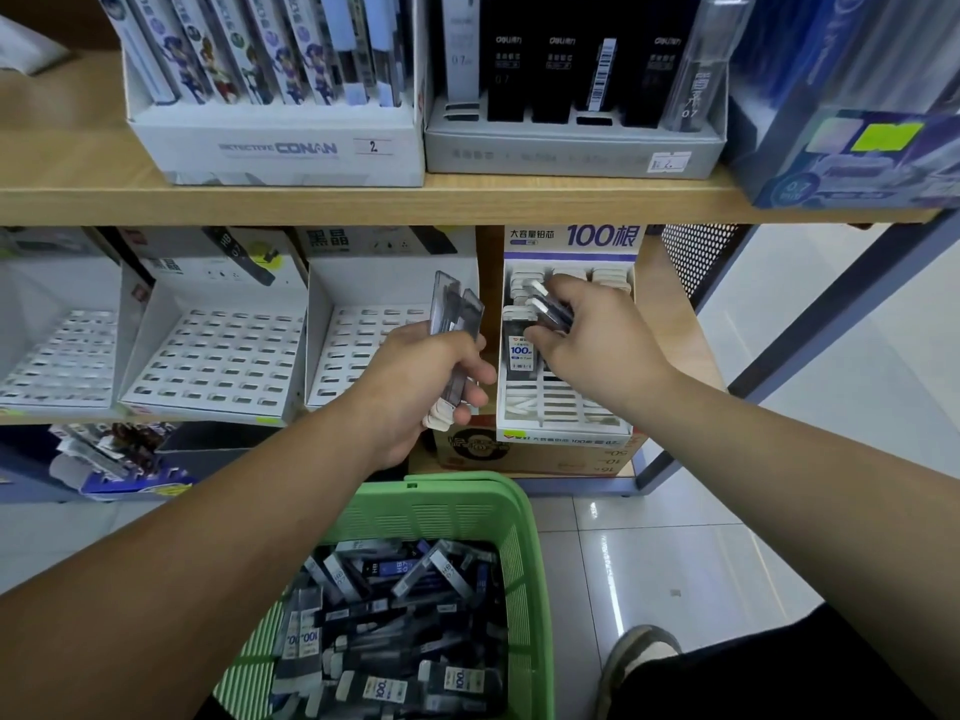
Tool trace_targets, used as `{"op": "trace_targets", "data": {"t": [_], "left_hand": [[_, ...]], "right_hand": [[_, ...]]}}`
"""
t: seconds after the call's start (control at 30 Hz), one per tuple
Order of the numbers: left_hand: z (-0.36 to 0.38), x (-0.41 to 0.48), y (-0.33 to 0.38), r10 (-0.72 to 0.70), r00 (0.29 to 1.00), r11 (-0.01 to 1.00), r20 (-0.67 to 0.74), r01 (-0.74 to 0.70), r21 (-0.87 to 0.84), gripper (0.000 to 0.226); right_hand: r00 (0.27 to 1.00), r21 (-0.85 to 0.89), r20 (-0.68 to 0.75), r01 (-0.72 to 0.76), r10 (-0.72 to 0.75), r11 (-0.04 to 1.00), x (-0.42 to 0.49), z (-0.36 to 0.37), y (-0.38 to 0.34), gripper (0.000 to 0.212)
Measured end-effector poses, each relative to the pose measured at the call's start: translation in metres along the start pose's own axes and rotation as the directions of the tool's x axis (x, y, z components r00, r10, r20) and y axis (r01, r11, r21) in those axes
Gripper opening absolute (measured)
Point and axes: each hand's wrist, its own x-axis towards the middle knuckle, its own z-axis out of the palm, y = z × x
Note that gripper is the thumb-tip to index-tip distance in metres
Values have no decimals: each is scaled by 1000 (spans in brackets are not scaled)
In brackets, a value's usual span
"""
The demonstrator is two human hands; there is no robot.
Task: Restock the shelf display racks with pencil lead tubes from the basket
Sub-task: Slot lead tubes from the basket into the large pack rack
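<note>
Left hand [431, 376] is curled tight round a bundle [456, 324] of clear lead tubes. It holds them upright in front of the lower shelf [696, 350], with their white caps poking out below the fingers. Right hand [592, 345] is apart from the left and just to its right. It pinches a pair [548, 309] of tubes, possibly more since the fingers hide part of them, with the white caps pointing up and left. This hand hovers over the 100 rack [566, 402], where more tubes stand in the back rows. Three white slotted racks [218, 356] stand to the left on the same shelf. Below both forearms the green basket [467, 511] sits on the floor, with loose tubes [405, 615] heaped inside.
</note>
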Motion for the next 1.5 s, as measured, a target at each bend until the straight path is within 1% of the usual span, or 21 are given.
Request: {"op": "trace_targets", "data": {"t": [0.17,0.27,0.3,0.37,0.43,0.5,0.53,0.6,0.67,0.77,0.8,0.83,0.87,0.93,0.97,1.03,1.13,1.2,1.27,1.33,1.5], "left_hand": [[-1,-5,1,-8,995,999,95,12,-45,25],[-3,-8,-1,-11,993,998,116,19,-65,25],[-4,-9,-1,-4,994,998,110,12,-69,24],[-5,-13,0,10,995,1000,99,-7,-30,23],[-6,-14,3,21,996,1000,86,-22,7,24],[-7,-14,7,25,997,1000,71,-25,-3,27],[-6,-14,9,20,997,1000,68,-19,-13,28],[-4,-14,13,-13,997,1000,75,15,-25,26],[1,-16,15,-71,992,997,101,75,-31,22],[9,-16,17,-119,977,991,176,129,-45,27],[12,-15,17,-115,975,988,189,132,-80,30],[15,-13,17,-104,979,984,175,127,-126,32],[18,-11,17,-84,987,981,134,105,-164,31],[24,-6,15,-5,1000,988,24,9,-153,23],[28,-5,14,43,999,993,-1,-42,-112,19],[34,-4,11,114,993,992,11,-113,-56,13],[41,-2,9,145,989,989,16,-145,-9,11],[42,-1,7,153,988,984,18,-154,91,12],[42,0,3,159,986,968,47,-165,189,13],[44,0,1,160,985,960,69,-171,220,12],[43,4,1,160,986,954,46,-166,250,11]], "right_hand": [[997,-179,-78,9,-23,984,-2,-2,-8,37],[994,-200,-108,8,-30,980,0,-5,-7,38],[995,-142,-97,8,-22,990,1,-7,-8,35],[998,84,-58,6,-1,996,0,-9,-10,23],[999,323,-14,-27,34,946,-3,-14,-13,10],[998,464,49,-57,38,884,-5,-19,-11,17],[997,470,72,-25,-10,882,-6,-21,-8,20],[986,305,77,116,-146,945,-6,-23,-2,32],[967,178,66,231,-246,957,-7,-22,2,40],[938,102,-3,345,-347,933,-10,-29,4,21],[951,90,-11,310,-310,947,-12,-32,4,17],[975,125,2,219,-221,968,-14,-36,4,15],[995,231,34,88,-99,969,-16,-40,4,14],[982,493,158,-166,100,854,-21,-45,6,14],[969,546,212,-223,124,807,-23,-47,7,15],[954,563,283,-252,103,787,-26,-48,9,16],[940,538,325,-276,106,796,-29,-48,11,20],[955,557,266,-264,132,788,-28,-49,14,20],[971,597,162,-238,176,766,-24,-52,21,22],[977,602,102,-209,184,771,-20,-55,24,24],[979,523,105,-204,175,828,-17,-58,20,20]]}}
